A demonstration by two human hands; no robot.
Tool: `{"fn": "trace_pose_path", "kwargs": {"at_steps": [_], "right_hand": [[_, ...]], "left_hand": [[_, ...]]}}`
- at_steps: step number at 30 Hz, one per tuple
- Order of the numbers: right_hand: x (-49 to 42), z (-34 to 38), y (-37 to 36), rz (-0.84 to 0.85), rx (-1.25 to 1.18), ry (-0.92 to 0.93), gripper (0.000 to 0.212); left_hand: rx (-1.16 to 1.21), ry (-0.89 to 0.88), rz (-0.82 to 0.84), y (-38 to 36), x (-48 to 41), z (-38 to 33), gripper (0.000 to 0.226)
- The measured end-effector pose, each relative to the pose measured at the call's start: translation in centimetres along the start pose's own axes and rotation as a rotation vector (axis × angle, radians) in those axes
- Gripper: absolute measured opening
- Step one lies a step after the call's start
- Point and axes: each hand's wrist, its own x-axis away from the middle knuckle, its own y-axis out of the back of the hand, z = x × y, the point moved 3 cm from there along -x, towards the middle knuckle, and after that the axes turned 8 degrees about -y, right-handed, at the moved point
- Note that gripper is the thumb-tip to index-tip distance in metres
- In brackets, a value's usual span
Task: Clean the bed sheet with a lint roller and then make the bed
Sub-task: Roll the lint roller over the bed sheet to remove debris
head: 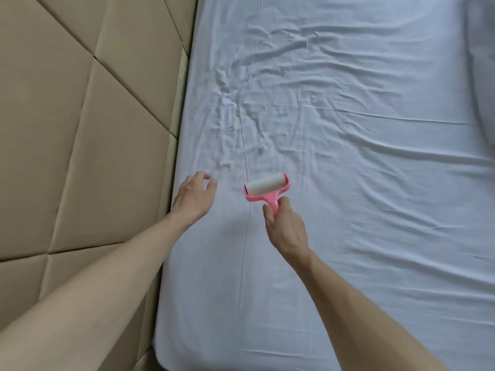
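Pale blue bed sheet, wrinkled, spreads all round the grip. Small lint scraps lie on it just beyond the roller, nothing between them and it. Tan padded wall panel runs along the bed edge, left of the grip, past the left hand. Grey fabric sits far off to the upper right, partly cut off. Right hand wraps fingers and thumb round the pink handle of the lint roller; white roll points away from the hand, down on the sheet beside a long seam. Left hand is just left of the roller near the bed edge, fingers loosely curled, nothing seen in them.
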Motion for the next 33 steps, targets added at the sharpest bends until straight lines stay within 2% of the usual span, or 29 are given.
{"fn": "trace_pose_path", "kwargs": {"at_steps": [6,12,25,30,33], "right_hand": [[-3.2,3.8,-6.4,0.111,-0.114,-0.134,0.026],[-6.8,6.9,-8.7,0.1,-0.131,-0.232,0.029],[-15.3,12.7,-7.5,-0.009,-0.074,-0.197,0.039],[-19.1,15.3,-6.1,-0.029,-0.104,-0.145,0.04],[-21.5,17.1,-5.0,-0.038,-0.088,-0.118,0.039]], "left_hand": [[-0.042,0.03,0.049,-1.7,-5.0,3.1,0.04],[-0.036,-0.015,0.064,-1.9,-10.1,3.8,0.037],[0.057,-0.138,-0.006,-1.1,-18.9,0.9,0.036],[0.254,-0.051,0.038,-1.1,-21.5,-0.6,0.029],[0.083,-0.115,-0.012,-0.9,-20.5,-0.2,0.024]]}}
